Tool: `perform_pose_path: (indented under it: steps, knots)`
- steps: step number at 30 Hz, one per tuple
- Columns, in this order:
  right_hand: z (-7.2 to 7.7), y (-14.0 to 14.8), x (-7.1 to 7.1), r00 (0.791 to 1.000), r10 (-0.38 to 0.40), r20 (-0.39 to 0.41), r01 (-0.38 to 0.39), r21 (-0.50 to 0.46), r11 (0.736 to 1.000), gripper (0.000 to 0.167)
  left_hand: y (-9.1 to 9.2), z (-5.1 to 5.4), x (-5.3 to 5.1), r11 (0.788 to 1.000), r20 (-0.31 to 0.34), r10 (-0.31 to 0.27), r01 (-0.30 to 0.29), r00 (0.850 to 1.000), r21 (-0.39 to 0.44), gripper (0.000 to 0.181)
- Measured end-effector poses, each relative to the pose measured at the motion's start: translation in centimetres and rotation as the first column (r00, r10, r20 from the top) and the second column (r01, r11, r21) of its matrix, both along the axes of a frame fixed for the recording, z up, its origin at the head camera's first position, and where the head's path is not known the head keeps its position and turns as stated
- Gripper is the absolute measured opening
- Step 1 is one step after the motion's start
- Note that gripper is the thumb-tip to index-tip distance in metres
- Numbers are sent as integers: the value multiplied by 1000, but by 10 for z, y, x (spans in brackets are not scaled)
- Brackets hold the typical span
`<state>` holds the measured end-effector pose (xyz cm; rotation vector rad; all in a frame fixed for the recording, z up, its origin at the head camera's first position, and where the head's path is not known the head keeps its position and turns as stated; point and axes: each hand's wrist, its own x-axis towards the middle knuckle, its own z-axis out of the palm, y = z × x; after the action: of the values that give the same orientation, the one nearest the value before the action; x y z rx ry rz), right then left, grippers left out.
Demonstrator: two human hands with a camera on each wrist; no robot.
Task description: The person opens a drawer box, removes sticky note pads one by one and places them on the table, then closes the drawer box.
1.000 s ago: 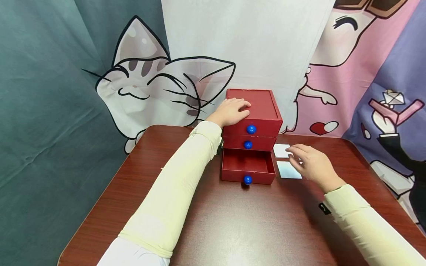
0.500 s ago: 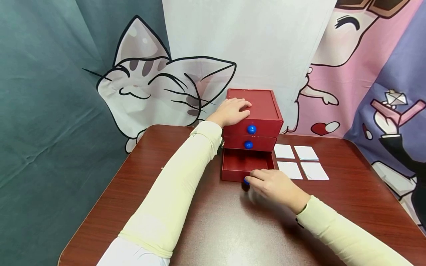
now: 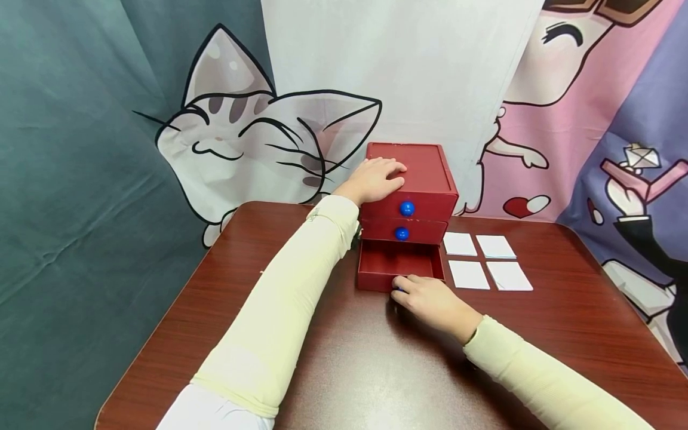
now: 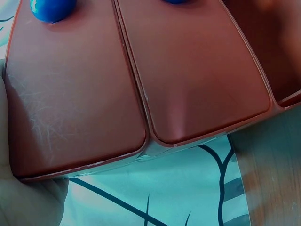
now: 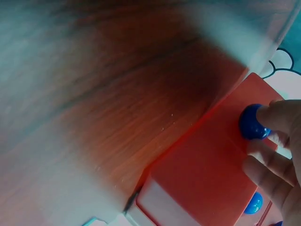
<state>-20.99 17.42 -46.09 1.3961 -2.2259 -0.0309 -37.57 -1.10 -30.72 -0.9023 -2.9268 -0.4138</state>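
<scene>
A red cabinet (image 3: 424, 167) with three stacked drawers stands at the back of the table. My left hand (image 3: 373, 179) rests on its top near the left edge, fingers spread loosely. In the left wrist view part of that hand (image 4: 28, 202) lies against the cabinet's edge. The bottom drawer (image 3: 376, 282) is pulled out. My right hand (image 3: 435, 303) pinches the drawer's blue knob (image 5: 252, 121) between thumb and fingers, and mostly hides it in the head view. The upper two drawers are closed, with blue knobs (image 3: 407, 208) of their own.
Several white square paper pads, one of them nearest the cabinet (image 3: 469, 275), lie in two rows on the brown table (image 3: 349, 358), right of the cabinet. A cartoon-printed cloth (image 3: 322, 60) hangs close behind.
My right hand has come from above the paper pads, leftward and down to the bottom drawer's knob, and now pinches it. The left hand has stayed on the cabinet top.
</scene>
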Motion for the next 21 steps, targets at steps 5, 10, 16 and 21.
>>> perform_pose_path:
  steps: [5,10,16,21]
  knots:
    - [0,-3,-7,997,-61,39,61,-5,998,13,-1,0,1,1000,6,8,-8,1000,0,47]
    - [0,-6,-23,992,-113,49,114,-24,993,14,-1,2,2,1000,10,4,-4,1000,2,47]
    - [-1,-8,-41,976,-190,109,194,-27,981,14,0,3,4,1000,20,-3,2,1000,18,46]
    - [0,-11,-52,969,-216,122,224,-51,973,10,1,2,3,1000,27,19,-19,999,0,47]
